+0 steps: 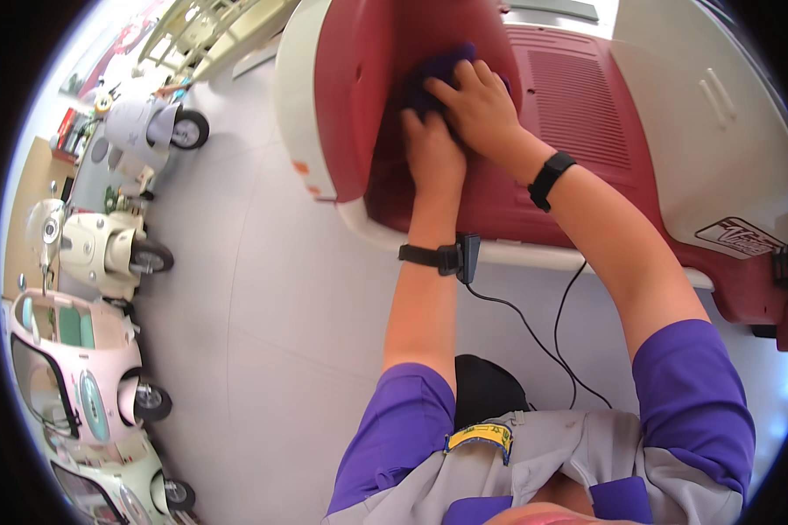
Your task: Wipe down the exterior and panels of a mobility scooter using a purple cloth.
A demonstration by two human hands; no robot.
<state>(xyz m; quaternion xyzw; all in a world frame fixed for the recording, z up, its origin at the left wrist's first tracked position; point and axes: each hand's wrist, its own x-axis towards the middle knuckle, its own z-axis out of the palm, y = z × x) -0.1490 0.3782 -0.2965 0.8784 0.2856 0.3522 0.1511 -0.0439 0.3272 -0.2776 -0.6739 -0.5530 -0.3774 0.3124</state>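
Observation:
A bunched purple cloth [423, 98] is pressed against the dark red inner front panel [350, 96] of a red and cream scooter. My right hand [481, 105] lies over the cloth with its fingers bent onto it. Just below and to the left, my left hand [435, 156] has its slightly blurred fingertips on the cloth's lower edge. Part of the cloth is hidden beneath both hands. Each wrist wears a black strap; the left one carries a small black device [468, 255].
The scooter's ribbed red footboard [578, 105] lies right of my hands, beside its cream rear body [718, 105]. Black cables [525, 319] hang between me and the scooter. Several parked scooters [96, 249] line the left side of the grey floor [263, 289].

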